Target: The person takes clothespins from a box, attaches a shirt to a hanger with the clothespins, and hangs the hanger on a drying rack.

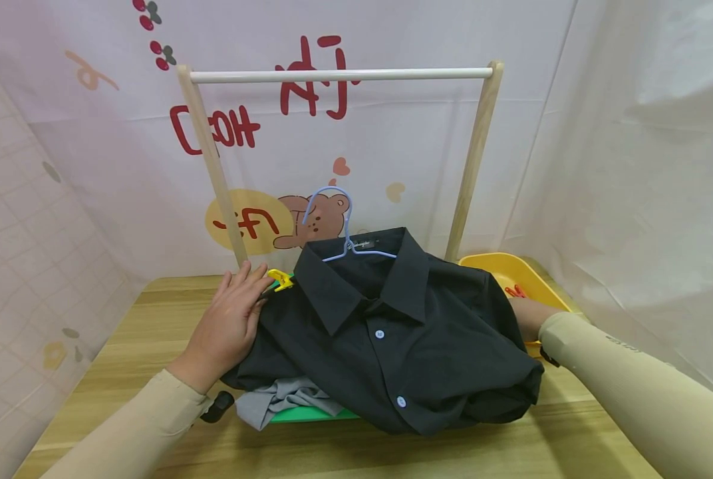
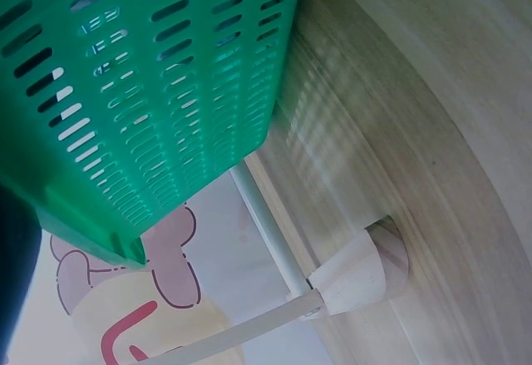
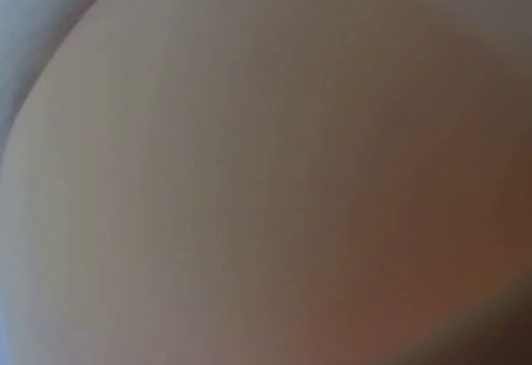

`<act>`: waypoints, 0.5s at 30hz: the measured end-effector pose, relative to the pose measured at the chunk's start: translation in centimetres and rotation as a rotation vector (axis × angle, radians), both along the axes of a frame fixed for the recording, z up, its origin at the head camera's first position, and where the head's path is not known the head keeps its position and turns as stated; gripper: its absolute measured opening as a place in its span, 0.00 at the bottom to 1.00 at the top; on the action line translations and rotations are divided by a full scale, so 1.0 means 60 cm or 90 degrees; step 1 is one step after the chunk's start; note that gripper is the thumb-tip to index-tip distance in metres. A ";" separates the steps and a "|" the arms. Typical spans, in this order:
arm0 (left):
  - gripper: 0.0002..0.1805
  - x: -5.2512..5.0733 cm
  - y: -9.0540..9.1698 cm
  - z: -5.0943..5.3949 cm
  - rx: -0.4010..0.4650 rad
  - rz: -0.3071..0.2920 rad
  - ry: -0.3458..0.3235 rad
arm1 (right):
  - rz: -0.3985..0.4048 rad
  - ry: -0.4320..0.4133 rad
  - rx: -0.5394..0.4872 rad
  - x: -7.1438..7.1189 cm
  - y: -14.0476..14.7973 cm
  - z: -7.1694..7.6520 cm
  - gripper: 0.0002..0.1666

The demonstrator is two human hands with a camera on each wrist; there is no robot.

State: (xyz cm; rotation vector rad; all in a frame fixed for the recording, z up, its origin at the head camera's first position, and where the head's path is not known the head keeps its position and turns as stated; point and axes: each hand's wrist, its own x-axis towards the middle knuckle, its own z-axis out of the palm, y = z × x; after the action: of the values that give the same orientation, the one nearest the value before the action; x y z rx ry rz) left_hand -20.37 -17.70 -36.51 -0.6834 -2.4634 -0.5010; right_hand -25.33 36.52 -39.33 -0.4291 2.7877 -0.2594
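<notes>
A black button-up shirt (image 1: 356, 346) lies over a green basket (image 1: 314, 414), with a blue hanger (image 1: 349, 219) inside its collar. My left hand (image 1: 227, 326) rests on the shirt's shoulder at the left, fingers extended. By its fingertips a yellow clip (image 1: 281, 279) sits on the shoulder. On the right, my right hand (image 1: 525, 318) reaches to the yellow bin (image 1: 494, 263); its fingers are hidden behind the shirt's sleeve. Skin fills the right wrist view, blurred. The left wrist view shows the slotted side of the green basket (image 2: 166, 91).
Behind the shirt stands a rack with wooden posts (image 1: 476, 159) and a white rail (image 1: 338, 76). Grey cloth (image 1: 287, 396) pokes out of the green basket. Red clips (image 1: 515, 291) lie in the yellow bin. The wooden table (image 1: 135, 359) extends to the left.
</notes>
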 end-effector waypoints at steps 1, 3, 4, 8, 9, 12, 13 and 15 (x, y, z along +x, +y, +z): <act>0.21 0.000 0.000 0.000 0.000 0.000 0.000 | 0.000 0.001 0.003 0.000 0.000 0.000 0.24; 0.21 0.000 0.000 0.000 -0.001 0.001 0.002 | -0.002 0.002 0.008 0.001 -0.002 0.001 0.24; 0.20 -0.001 0.001 0.000 0.000 0.002 0.003 | -0.006 0.001 0.008 0.001 -0.002 0.001 0.24; 0.20 0.000 0.001 0.001 0.000 0.001 0.006 | -0.017 -0.004 0.004 0.005 -0.005 0.003 0.25; 0.20 0.001 0.001 0.001 0.000 0.001 0.007 | -0.018 -0.006 -0.001 0.006 -0.005 0.004 0.26; 0.20 0.001 0.001 0.001 0.000 0.002 0.008 | -0.023 -0.010 -0.016 0.006 -0.003 0.002 0.29; 0.20 0.000 0.001 0.001 0.000 0.001 0.008 | -0.025 -0.011 -0.021 0.005 -0.001 -0.001 0.30; 0.20 0.000 0.002 0.000 -0.001 -0.001 0.009 | -0.020 -0.008 -0.023 0.002 0.005 -0.007 0.30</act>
State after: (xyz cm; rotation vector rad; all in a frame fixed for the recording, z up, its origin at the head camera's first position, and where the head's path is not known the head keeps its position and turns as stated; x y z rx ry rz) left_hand -20.40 -17.59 -36.49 -0.6867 -2.4511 -0.4940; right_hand -25.19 36.79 -39.74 -0.3917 2.7829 -0.3196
